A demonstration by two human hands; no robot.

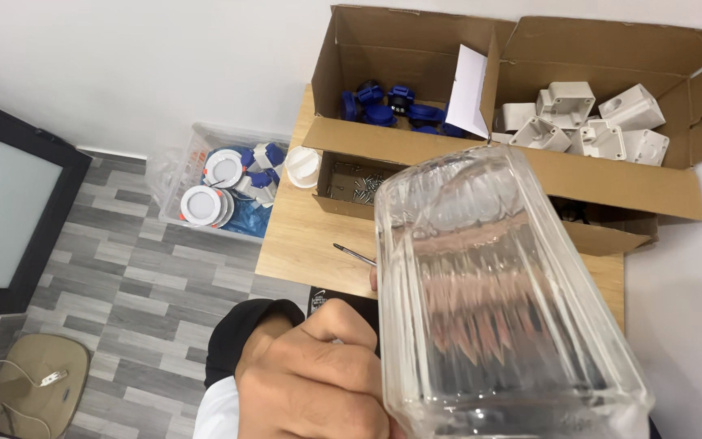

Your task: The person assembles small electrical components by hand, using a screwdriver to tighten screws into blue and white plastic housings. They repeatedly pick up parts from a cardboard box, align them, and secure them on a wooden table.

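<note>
Left hand (318,378) grips ribbed clear glass cover (497,301), lifted close to camera over wooden table (302,244), likely for inspection. Screwdriver (355,255) lies behind it. Right hand hidden, can't tell. Cardboard box (530,162) of parts at rear.

A single head-worn camera looks steeply down from just above the hands, very near them, facing the counter (302,244) against a white wall, floor to the left.

Two open brown cardboard boxes (530,154) on the desk (side by side), smaller carton (351,183) in front.
</note>
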